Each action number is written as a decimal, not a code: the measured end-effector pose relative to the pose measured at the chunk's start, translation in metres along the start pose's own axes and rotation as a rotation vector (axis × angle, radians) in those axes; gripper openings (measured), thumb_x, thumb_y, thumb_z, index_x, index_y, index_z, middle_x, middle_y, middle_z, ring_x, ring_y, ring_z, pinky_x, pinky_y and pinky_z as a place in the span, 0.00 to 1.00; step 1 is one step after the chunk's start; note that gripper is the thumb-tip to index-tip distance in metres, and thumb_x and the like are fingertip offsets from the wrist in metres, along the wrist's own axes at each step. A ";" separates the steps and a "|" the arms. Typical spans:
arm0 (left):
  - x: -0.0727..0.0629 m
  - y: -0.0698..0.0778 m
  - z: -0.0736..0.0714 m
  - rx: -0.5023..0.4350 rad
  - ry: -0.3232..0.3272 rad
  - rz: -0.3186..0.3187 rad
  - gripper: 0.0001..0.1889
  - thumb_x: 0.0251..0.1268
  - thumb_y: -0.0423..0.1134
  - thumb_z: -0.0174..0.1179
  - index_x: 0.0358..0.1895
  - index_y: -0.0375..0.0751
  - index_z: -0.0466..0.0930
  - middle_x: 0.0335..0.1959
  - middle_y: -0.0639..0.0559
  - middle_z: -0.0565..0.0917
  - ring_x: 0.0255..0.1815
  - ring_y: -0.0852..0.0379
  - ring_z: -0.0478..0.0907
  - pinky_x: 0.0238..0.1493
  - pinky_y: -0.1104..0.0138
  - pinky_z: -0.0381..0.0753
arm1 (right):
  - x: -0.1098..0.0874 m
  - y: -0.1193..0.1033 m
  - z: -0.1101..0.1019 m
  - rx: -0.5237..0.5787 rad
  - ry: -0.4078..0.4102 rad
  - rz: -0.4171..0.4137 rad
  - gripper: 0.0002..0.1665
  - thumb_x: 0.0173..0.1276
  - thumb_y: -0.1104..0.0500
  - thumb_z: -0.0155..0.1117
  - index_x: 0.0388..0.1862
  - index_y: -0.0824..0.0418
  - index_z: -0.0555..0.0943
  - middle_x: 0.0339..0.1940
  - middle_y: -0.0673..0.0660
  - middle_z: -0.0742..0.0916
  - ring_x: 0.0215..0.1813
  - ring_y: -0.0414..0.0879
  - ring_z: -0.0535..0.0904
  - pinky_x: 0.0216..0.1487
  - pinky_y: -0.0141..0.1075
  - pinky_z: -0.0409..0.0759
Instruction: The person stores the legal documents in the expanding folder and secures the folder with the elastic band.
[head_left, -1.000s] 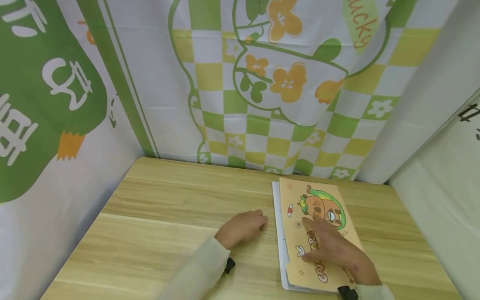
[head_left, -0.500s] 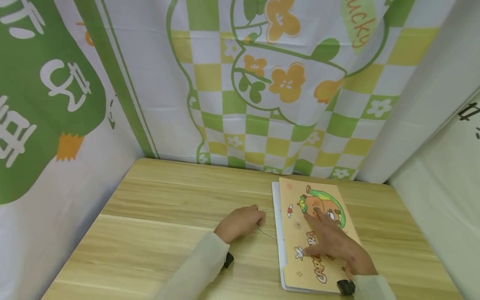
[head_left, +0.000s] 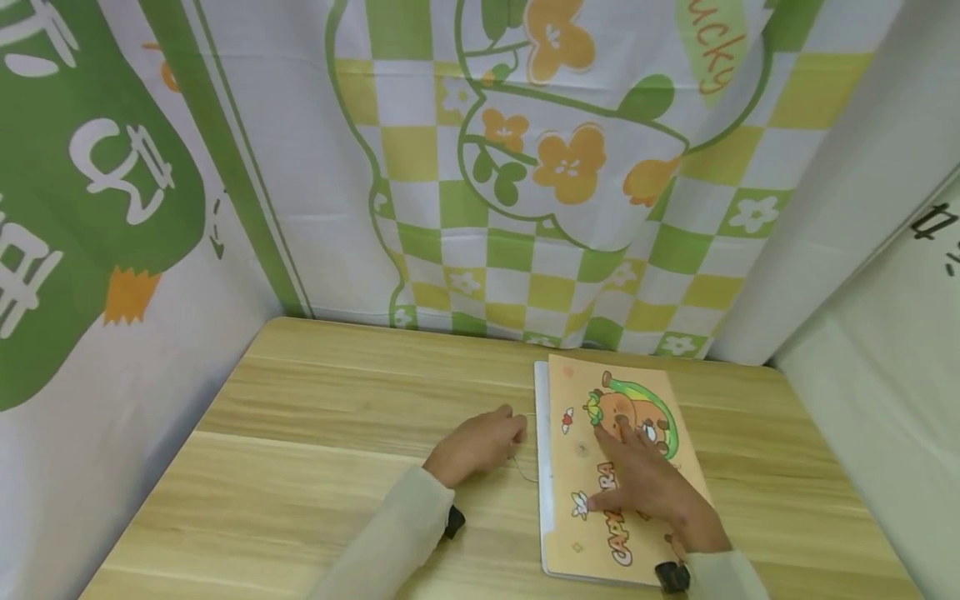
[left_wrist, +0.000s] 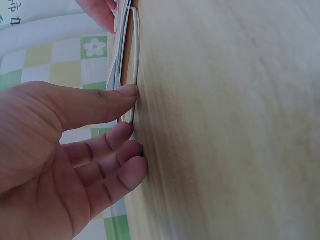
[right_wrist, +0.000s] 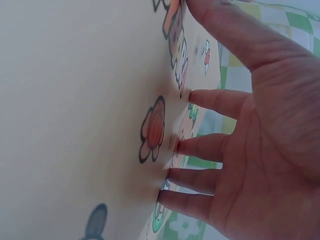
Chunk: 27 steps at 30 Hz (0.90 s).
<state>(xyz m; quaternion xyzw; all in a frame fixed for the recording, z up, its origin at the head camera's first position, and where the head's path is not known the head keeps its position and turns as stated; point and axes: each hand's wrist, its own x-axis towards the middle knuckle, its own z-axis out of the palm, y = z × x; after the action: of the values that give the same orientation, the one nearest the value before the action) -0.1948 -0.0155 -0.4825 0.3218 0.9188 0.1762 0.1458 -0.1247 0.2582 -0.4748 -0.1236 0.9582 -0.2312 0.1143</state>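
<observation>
A light orange folder (head_left: pixel 562 467) with a capybara cartoon and lettering lies on the right half of the wooden table, a pale strip (head_left: pixel 545 450) showing along its left side. From that side a thin light cord (left_wrist: pixel 135 47) loops out toward my left hand (head_left: pixel 480 442). In the left wrist view the thumb tip lies on the cord and the fingertips meet it just below. My right hand (head_left: pixel 648 483) rests on the cover with fingers spread. Its straight fingertips press on the printed surface, as the right wrist view (right_wrist: pixel 240 135) shows.
The wooden table (head_left: pixel 315 392) reaches back to a hanging cloth (head_left: pixel 480 250) with green and yellow checks and flowers. White printed cloth also hangs at the left and right sides. A black strap piece (head_left: pixel 454 522) sits at the left wrist.
The folder has shifted slightly left with my right hand on it, its near end most. The cover's near left corner now overlaps more of the pale strip. My left hand has moved slightly away.
</observation>
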 end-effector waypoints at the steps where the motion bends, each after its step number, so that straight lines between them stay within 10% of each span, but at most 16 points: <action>1: 0.000 0.000 0.000 -0.012 0.001 -0.004 0.06 0.76 0.35 0.61 0.50 0.46 0.79 0.42 0.56 0.70 0.31 0.60 0.70 0.36 0.70 0.74 | 0.000 -0.001 0.001 0.004 -0.003 0.007 0.72 0.47 0.34 0.83 0.80 0.70 0.60 0.77 0.84 0.52 0.75 0.85 0.42 0.67 0.77 0.47; 14: 0.004 -0.002 0.003 -0.079 0.030 0.024 0.21 0.67 0.37 0.71 0.62 0.47 0.80 0.53 0.53 0.71 0.37 0.61 0.73 0.40 0.69 0.78 | 0.004 -0.001 0.004 0.019 -0.004 0.028 0.73 0.47 0.35 0.83 0.81 0.69 0.59 0.78 0.83 0.51 0.76 0.84 0.40 0.68 0.76 0.44; 21: 0.008 -0.001 0.007 -0.040 0.054 0.066 0.04 0.69 0.38 0.69 0.42 0.48 0.85 0.42 0.59 0.73 0.37 0.64 0.72 0.41 0.71 0.77 | 0.004 0.000 0.005 0.049 -0.021 0.037 0.73 0.47 0.35 0.83 0.81 0.69 0.58 0.78 0.83 0.50 0.76 0.84 0.38 0.68 0.76 0.44; 27: 0.013 0.002 0.011 -0.021 0.098 0.081 0.08 0.73 0.35 0.64 0.32 0.50 0.81 0.33 0.61 0.72 0.34 0.64 0.69 0.36 0.72 0.74 | 0.003 0.001 0.004 0.052 -0.013 0.043 0.73 0.47 0.34 0.83 0.82 0.68 0.58 0.78 0.83 0.50 0.76 0.84 0.39 0.68 0.76 0.46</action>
<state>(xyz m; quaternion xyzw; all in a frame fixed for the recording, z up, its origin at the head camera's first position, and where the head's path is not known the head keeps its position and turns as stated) -0.1994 -0.0029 -0.4936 0.3483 0.9091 0.2070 0.0969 -0.1266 0.2567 -0.4796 -0.1013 0.9536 -0.2527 0.1287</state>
